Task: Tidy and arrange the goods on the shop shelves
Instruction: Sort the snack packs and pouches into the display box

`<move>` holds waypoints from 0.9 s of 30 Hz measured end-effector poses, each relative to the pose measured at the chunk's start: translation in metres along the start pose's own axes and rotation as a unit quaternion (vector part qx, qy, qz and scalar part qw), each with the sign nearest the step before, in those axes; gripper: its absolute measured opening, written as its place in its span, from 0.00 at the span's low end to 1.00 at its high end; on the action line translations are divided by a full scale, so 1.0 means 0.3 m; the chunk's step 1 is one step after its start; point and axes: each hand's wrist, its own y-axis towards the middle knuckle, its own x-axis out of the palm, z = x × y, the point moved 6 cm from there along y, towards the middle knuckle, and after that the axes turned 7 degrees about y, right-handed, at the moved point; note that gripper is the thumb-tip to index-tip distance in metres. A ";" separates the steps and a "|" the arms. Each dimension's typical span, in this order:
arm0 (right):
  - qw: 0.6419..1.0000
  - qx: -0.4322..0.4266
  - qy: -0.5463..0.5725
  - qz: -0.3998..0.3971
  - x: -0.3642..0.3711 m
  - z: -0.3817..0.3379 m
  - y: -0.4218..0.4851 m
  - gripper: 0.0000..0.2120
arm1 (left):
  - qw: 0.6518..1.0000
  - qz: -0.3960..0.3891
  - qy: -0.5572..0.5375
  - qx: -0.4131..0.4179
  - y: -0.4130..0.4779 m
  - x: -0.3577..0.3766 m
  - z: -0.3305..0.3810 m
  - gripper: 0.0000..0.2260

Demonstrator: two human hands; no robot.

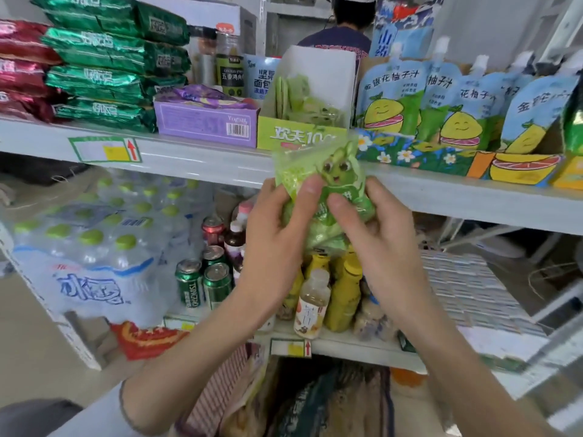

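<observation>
I hold a light green snack packet (pixel 318 171) with a cartoon face in front of the upper shelf edge. My left hand (pixel 277 231) grips its left side, thumb on the front. My right hand (pixel 378 234) grips its right side, thumb pressed on the middle. Right behind the packet, on the upper shelf (pixel 195 159), stands a green and white display box (pixel 303 134) with more green packets of the same kind inside.
Stacked green bags (pixel 116 74) and a purple box (pixel 205 124) sit left of the display box, blue juice pouches (pixel 441 99) right of it. Below are bottled water packs (pixel 94 241), beer cans (pixel 202 279) and small bottles (pixel 315 301). A person (pixel 344 29) stands behind the shelves.
</observation>
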 end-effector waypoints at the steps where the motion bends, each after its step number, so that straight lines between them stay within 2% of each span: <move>1: 1.000 0.003 -0.007 -0.005 0.005 0.016 -0.021 0.07 | 1.000 0.000 0.003 0.002 -0.025 -0.004 -0.021 0.14; 6: 0.999 0.029 0.008 -0.036 0.009 0.085 -0.130 0.08 | 0.997 -0.009 0.054 0.053 -0.111 -0.048 -0.071 0.10; 8: 1.000 0.025 0.016 -0.002 -0.021 0.110 -0.176 0.12 | 0.994 0.011 0.087 0.067 -0.107 -0.083 -0.068 0.09; 11: 0.994 0.054 0.039 0.092 -0.062 0.194 -0.240 0.21 | 0.989 0.065 0.099 0.091 -0.064 -0.135 -0.041 0.06; 14: 0.988 0.100 0.031 0.115 -0.008 0.329 -0.303 0.16 | 0.982 0.111 0.081 0.133 0.016 -0.168 0.021 0.06; 16: 0.987 0.141 -0.010 0.075 0.078 0.436 -0.362 0.12 | 0.977 0.126 0.061 0.161 0.072 -0.174 0.065 0.06; 18: 0.975 0.211 -0.068 0.022 0.165 0.561 -0.446 0.15 | 0.973 0.133 0.041 0.182 0.108 -0.169 0.093 0.06; 19: 0.965 0.244 -0.097 -0.002 0.201 0.623 -0.491 0.18 | 0.973 0.131 0.033 0.188 0.118 -0.162 0.100 0.06; 22: 0.932 0.293 -0.190 -0.094 0.280 0.786 -0.600 0.16 | 0.975 0.114 0.027 0.191 0.128 -0.137 0.096 0.05; 23: 0.917 0.309 -0.217 -0.126 0.293 0.837 -0.627 0.18 | 0.975 0.108 0.032 0.190 0.127 -0.130 0.089 0.05; 25: 0.889 0.337 -0.240 -0.194 0.308 0.896 -0.663 0.24 | 0.976 0.100 0.045 0.189 0.119 -0.122 0.068 0.05; 27: 0.867 0.344 -0.247 -0.263 0.320 0.936 -0.699 0.25 | 0.976 0.101 0.064 0.180 0.107 -0.120 0.036 0.05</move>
